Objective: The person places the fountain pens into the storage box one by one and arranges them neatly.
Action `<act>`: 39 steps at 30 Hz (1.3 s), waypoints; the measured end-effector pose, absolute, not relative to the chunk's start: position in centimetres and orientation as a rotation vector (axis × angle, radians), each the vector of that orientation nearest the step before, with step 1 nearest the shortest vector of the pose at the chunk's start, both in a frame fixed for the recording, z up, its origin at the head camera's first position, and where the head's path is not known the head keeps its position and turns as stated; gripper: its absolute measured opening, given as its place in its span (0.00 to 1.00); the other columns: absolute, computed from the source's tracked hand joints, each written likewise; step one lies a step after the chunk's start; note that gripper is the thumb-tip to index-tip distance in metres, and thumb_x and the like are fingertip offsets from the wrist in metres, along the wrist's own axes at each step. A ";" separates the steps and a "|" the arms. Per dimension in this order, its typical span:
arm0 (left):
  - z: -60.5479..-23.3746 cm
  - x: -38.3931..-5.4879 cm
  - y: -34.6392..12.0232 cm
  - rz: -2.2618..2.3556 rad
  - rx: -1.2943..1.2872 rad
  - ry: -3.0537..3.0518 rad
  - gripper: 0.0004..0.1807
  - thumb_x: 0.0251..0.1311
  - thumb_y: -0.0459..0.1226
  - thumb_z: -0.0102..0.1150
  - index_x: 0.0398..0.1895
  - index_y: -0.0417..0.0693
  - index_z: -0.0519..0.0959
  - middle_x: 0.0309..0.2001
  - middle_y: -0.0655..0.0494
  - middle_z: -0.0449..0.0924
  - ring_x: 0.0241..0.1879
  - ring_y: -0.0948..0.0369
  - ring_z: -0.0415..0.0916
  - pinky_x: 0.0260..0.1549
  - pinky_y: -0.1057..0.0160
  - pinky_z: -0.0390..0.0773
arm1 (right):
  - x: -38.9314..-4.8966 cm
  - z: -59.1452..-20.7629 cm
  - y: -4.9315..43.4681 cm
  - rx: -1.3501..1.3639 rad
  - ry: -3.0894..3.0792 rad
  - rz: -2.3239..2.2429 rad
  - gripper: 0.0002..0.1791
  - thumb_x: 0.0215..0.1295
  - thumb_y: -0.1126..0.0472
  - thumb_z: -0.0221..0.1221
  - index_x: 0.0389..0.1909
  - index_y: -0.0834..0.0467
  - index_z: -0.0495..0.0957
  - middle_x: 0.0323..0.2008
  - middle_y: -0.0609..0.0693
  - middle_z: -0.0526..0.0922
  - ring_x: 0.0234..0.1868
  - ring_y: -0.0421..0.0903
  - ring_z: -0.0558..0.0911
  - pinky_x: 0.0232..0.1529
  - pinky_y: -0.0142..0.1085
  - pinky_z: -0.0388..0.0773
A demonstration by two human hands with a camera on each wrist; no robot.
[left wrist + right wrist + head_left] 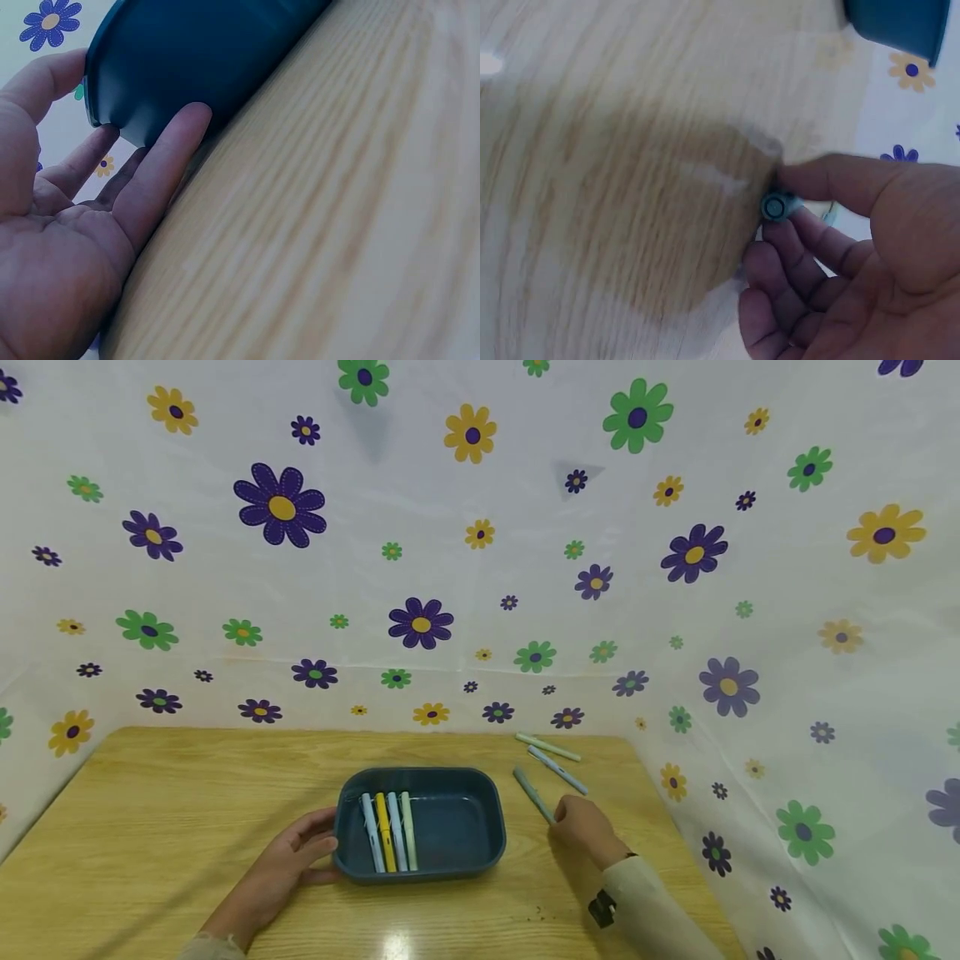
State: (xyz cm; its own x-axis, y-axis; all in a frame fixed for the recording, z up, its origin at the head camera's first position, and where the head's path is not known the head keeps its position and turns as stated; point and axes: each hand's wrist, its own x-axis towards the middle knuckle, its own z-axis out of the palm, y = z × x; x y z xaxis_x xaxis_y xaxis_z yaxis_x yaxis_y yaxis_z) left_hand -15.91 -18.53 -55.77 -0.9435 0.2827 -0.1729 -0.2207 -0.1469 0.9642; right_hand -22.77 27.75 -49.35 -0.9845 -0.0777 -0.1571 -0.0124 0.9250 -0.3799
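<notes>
A dark teal rectangular box [465, 831] stands on the table. Inside its left part lie a pale blue pen [372, 835], a yellow pen [384, 827], a light blue pen [397, 835] and a pale green pen [409, 837], side by side. My left hand [277, 870] touches the box's left end with spread fingers; one fingertip [196, 116] rests on the outer wall. Right of the box, my right hand [587, 833] pinches the near end of a grey-green pen [532, 793] between thumb and fingers. In the right wrist view that pen's round end [775, 207] shows.
Beyond the right hand, a light blue pen [558, 770] and a pale green pen [549, 747] lie on the wooden table [187, 810]. A white flower-patterned sheet [540, 510] stands behind the table and along its right side.
</notes>
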 end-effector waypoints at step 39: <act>-55.6 -15.9 -18.5 2.165 0.060 1.797 0.37 0.76 0.40 0.57 0.81 0.39 0.54 0.76 0.33 0.57 0.65 0.49 0.73 0.54 0.45 0.84 | -22.4 -49.6 27.3 0.036 2.828 -0.931 0.10 0.65 0.62 0.68 0.34 0.61 0.77 0.33 0.51 0.80 0.31 0.47 0.75 0.32 0.39 0.75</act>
State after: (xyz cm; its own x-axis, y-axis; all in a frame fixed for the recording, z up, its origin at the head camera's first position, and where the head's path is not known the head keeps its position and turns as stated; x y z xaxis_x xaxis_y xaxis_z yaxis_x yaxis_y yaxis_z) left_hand -15.90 -18.50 -55.62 -0.9461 0.2736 -0.1734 -0.2207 -0.1529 0.9633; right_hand -22.42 27.29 -49.61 -0.9862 -0.0282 -0.1628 0.0740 0.8056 -0.5878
